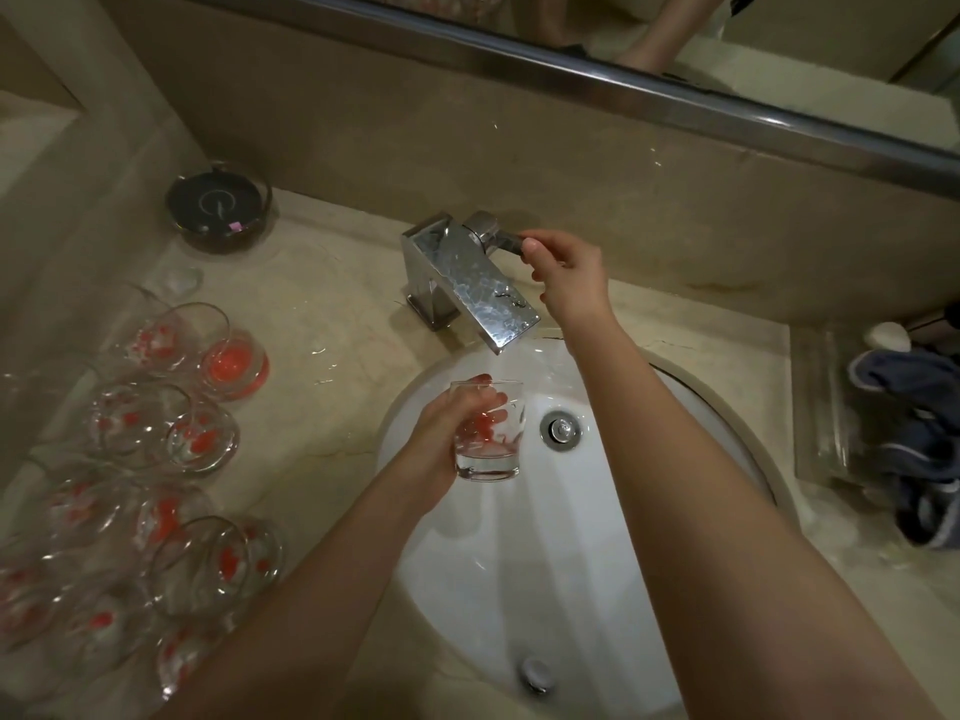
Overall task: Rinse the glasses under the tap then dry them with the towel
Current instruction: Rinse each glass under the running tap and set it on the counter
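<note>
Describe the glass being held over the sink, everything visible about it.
The glass is a short, clear tumbler with a thick base and straight walls flaring slightly to the rim, marked with red-orange patches. It is roughly upright, tipped a little, over the white sink basin just below the tap spout. The left hand grips it from the left, fingers curled round its wall. A little clear water seems to sit at its bottom.
</note>
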Tool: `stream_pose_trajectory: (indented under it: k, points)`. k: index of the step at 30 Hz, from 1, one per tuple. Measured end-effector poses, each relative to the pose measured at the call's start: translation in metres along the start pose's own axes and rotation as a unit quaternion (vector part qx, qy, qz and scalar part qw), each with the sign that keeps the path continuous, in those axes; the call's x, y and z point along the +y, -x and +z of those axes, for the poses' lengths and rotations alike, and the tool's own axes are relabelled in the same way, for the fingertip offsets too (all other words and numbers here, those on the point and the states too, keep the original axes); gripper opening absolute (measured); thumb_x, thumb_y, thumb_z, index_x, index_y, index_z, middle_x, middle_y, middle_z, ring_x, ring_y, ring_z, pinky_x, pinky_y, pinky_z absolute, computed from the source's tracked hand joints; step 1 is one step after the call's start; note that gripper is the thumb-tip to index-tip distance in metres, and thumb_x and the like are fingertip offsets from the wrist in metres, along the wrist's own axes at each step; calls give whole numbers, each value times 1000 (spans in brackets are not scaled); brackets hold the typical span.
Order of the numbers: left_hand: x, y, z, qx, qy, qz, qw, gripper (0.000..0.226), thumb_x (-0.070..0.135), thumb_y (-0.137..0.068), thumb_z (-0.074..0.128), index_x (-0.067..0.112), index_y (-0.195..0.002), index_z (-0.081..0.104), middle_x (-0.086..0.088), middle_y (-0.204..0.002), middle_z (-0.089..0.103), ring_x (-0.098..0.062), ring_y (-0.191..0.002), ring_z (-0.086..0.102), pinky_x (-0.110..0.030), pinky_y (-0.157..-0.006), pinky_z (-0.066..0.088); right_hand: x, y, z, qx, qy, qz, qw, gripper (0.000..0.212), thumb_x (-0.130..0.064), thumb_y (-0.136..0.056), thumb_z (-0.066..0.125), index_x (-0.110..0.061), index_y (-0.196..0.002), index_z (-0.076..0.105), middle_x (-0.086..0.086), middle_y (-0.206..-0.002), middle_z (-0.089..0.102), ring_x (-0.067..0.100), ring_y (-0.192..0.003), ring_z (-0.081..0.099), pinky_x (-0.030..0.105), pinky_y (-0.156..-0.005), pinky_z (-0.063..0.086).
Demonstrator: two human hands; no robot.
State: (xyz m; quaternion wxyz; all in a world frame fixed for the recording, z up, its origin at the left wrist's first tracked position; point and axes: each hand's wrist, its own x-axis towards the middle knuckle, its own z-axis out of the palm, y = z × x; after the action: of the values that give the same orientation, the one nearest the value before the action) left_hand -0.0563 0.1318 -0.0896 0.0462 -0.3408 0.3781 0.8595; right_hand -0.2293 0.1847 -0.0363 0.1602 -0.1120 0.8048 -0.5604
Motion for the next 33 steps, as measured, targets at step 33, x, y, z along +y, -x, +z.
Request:
stream_pose_trajectory:
  k: [33]
  points:
    - [28,-21,16,-103,-310,77,942,20,29,-91,63,13,-93,75,-8,-86,76,-18,-83,73,-25,-86,54,83,102,-29,-81,-230,249,937,30,-25,-82,76,-20,-105,58,8,-113,58,20,-88,63,23,-60,52]
